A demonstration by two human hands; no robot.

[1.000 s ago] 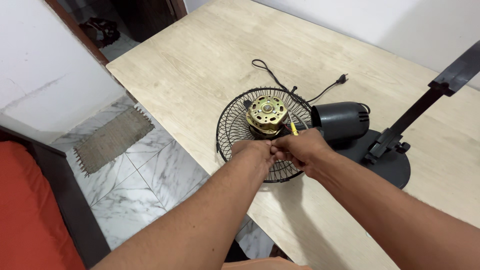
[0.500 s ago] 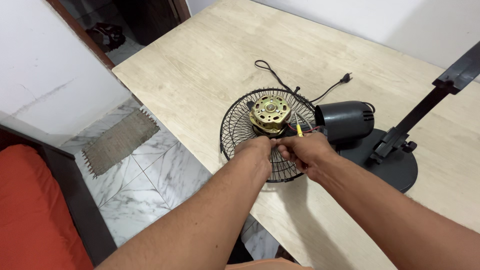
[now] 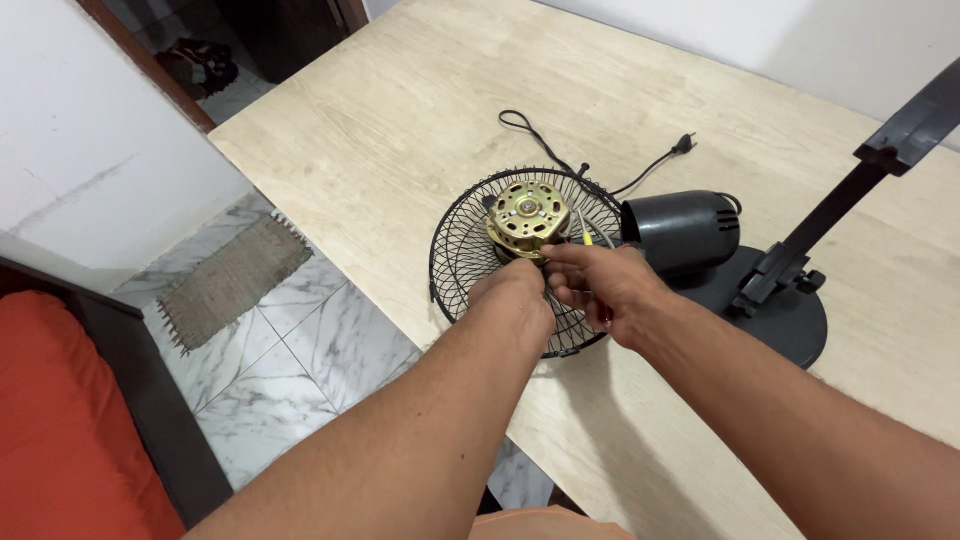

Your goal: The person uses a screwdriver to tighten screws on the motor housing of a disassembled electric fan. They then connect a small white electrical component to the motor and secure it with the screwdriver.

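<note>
Bare table point(image 3: 400, 120) lies open left of the grille point(image 3: 460, 260); motor cover point(image 3: 680, 230) and base point(image 3: 790, 320) crowd the right.

A pale wood-grain surface point(image 3: 400, 110) stands against a plain white wall point(image 3: 80, 150) in evenly lit room. Below it, white marble-patterned floor tiles point(image 3: 290, 370) carry a small woven grey-brown mat point(image 3: 235, 280). Orange upholstery point(image 3: 50, 440) with a dark frame fills the lower left, and a dark doorway point(image 3: 270, 40) opens beyond.

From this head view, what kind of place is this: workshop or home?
Most likely a room in a home, used for a repair. A plain wooden table serves as the bench, the floor is marble-look tile with a small woven mat, and both hands work at a dismantled fan's motor.
</note>
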